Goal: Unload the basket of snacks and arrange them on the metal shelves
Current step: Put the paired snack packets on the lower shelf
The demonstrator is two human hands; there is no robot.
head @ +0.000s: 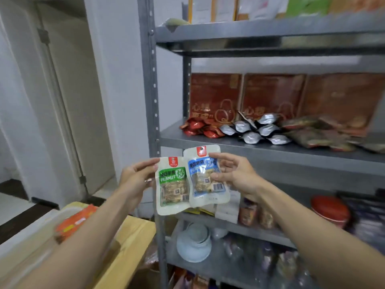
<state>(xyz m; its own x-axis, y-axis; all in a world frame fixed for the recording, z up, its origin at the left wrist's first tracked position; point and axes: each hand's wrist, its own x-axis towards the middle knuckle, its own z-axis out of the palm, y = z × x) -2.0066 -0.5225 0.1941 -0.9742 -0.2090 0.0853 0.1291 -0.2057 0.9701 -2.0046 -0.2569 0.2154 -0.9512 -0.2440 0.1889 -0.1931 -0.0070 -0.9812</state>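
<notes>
Gripped at its left edge by the left hand (133, 178): green-labelled clear plastic peanut packet (173, 185), upright, long axis vertical. Overlapping it on the right, blue-labelled twin packet (205, 177), pinched by the right hand (235, 176). Directly above and behind both, grey metal shelf (281, 157) with silver foil packs (258, 130); right hand nearer.

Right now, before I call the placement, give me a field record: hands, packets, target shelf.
left hand: pinches green peanut packet at its upper left
right hand: holds blue peanut packet
packets: upright, side by side, edges overlapping, held in front of the shelf edge
middle shelf: red packets at left, silver packets beside them
</notes>
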